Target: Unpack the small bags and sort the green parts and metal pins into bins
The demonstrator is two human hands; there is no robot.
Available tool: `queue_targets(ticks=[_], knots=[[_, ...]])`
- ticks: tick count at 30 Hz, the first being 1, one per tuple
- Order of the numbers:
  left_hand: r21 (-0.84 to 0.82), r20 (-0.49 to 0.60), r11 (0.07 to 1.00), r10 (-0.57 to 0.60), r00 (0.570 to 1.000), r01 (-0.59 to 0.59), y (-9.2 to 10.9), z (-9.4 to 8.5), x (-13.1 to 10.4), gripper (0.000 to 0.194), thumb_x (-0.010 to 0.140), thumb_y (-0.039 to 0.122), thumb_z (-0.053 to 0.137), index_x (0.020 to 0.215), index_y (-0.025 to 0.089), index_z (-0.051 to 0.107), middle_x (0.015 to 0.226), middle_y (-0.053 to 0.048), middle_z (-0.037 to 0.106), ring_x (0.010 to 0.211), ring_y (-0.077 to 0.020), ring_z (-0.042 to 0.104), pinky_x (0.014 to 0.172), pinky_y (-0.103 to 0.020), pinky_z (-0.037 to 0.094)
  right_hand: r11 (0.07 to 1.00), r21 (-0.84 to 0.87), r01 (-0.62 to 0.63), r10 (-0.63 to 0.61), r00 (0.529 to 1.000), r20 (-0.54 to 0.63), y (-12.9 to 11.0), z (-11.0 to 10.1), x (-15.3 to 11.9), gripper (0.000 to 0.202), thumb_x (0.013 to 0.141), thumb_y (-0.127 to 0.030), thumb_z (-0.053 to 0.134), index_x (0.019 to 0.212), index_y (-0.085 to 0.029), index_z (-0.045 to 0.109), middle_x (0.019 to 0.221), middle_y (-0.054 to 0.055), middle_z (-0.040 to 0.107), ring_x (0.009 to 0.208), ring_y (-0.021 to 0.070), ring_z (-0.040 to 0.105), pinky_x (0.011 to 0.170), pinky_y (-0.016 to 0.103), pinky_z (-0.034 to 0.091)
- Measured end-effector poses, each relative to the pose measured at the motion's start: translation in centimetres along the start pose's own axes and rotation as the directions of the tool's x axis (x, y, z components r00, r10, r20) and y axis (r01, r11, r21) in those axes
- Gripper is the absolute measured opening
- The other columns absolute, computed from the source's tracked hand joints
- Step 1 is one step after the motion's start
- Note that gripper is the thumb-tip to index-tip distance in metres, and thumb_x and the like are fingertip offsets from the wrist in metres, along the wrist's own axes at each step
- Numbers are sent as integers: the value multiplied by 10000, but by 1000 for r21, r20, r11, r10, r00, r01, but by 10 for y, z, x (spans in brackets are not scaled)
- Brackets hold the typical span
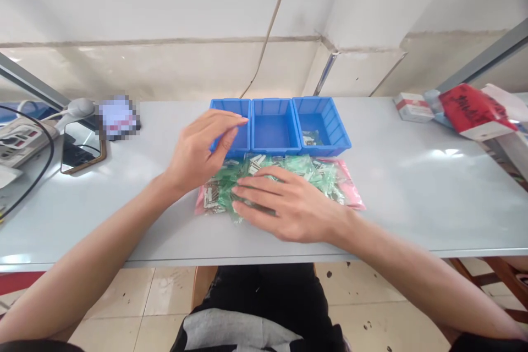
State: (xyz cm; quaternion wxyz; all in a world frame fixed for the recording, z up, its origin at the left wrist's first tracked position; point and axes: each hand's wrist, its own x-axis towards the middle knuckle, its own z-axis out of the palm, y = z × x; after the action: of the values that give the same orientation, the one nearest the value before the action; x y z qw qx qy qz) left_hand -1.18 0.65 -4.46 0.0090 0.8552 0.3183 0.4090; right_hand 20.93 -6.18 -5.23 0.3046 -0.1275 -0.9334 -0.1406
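Small clear-green plastic bags (pixel 301 165) with whitish and metallic pieces inside lie in a pile on pink sheeting or bags (pixel 351 193). My right hand (pixel 289 206) rests over the front of this pile, fingers stretched to the left and slightly apart. Above the pile's left end hovers my left hand (pixel 202 146), its thumb apart from the curved fingers and nothing visible between them. Its fingertips reach over the left blue bin (pixel 231 104), hiding part of it. Beside that stand a middle blue bin (pixel 275 150) and a right blue bin (pixel 344 140), which holds a small bag (pixel 312 138).
On the left of the grey table (pixel 412 198) are a phone (pixel 82 146), a blurred-out item (pixel 119 116), a power strip (pixel 25 140) and cables. A small white box (pixel 413 106) and a red package (pixel 474 110) sit at the right. A wall stands behind.
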Motion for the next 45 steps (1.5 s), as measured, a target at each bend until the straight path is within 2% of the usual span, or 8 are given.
queue_targets(ticks=[3, 9, 19, 24, 30, 37, 42, 45], knots=[[4, -147, 998, 66, 987, -66, 3, -4, -4, 322, 1014, 181, 562, 1295, 298, 667, 1164, -23, 743, 1053, -173, 708, 890, -368, 645, 955, 171, -244, 269, 952, -148, 4, -7, -1, 202, 997, -125, 606, 1083, -246, 744, 1082, 19, 812, 994, 190, 759, 798, 350, 638], [-51, -62, 987, 152, 986, -155, 24, 2, -7, 286, 992, 235, 615, 1226, 380, 694, 1416, -3, 650, 1224, -216, 685, 785, -335, 689, 390, 729, -562, 844, 536, -39, 12, -15, 0, 254, 998, -214, 633, 1237, -302, 637, 1256, 19, 705, 685, 115, 685, 531, 282, 622], [-525, -21, 800, -351, 936, 289, 39, -4, -6, 240, 897, 288, 791, 1130, 249, 750, 732, 37, 739, 576, -104, 684, 531, -234, 600, 853, 241, -462, 518, 800, -303, 21, -14, -16, 464, 975, -139, 618, 1310, -455, 674, 1269, 3, 695, 823, 171, 696, 628, 346, 624], [-554, 62, 763, -362, 930, 334, 38, -2, -6, 245, 1002, 297, 653, 1234, 243, 711, 631, 47, 682, 525, -80, 640, 486, -191, 543, 876, 154, -456, 478, 785, -393, 24, -14, -21, 384, 916, -159, 722, 1185, -432, 752, 1247, 6, 725, 844, 201, 709, 593, 365, 593], [-220, -196, 975, -15, 981, -29, 29, 4, -12, 523, 953, 174, 687, 1423, 378, 585, 1205, -33, 690, 882, -122, 711, 682, -241, 635, 479, 687, -546, 843, 505, -186, 20, -13, -8, 142, 946, -262, 723, 1085, -286, 704, 851, -6, 735, 676, 159, 701, 526, 301, 607], [55, -268, 974, 228, 936, -221, 22, 4, -15, 547, 926, 86, 661, 1390, 375, 629, 1392, -61, 626, 921, -129, 727, 661, -228, 604, 189, 894, -406, 845, 530, 63, 16, -16, -2, 421, 929, -216, 751, 1301, -305, 575, 755, -62, 672, 562, 115, 645, 469, 235, 594], [-308, -189, 948, -142, 972, 78, 33, 2, -11, 145, 919, 148, 725, 1000, 251, 787, 719, 28, 731, 601, -87, 673, 551, -195, 539, 647, 651, -398, 676, 694, -248, 19, -14, -7, 349, 977, -112, 628, 1269, -293, 687, 973, 24, 651, 809, 138, 690, 587, 256, 626], [-645, 58, 641, -502, 863, 416, 40, -2, -7, 127, 915, 266, 759, 1028, 208, 757, 599, 50, 677, 455, -100, 623, 462, -215, 536, 890, 283, -357, 442, 826, -349, 22, -12, -10, 513, 931, -17, 623, 1340, -324, 658, 1248, 88, 610, 1034, 189, 694, 649, 293, 634]])
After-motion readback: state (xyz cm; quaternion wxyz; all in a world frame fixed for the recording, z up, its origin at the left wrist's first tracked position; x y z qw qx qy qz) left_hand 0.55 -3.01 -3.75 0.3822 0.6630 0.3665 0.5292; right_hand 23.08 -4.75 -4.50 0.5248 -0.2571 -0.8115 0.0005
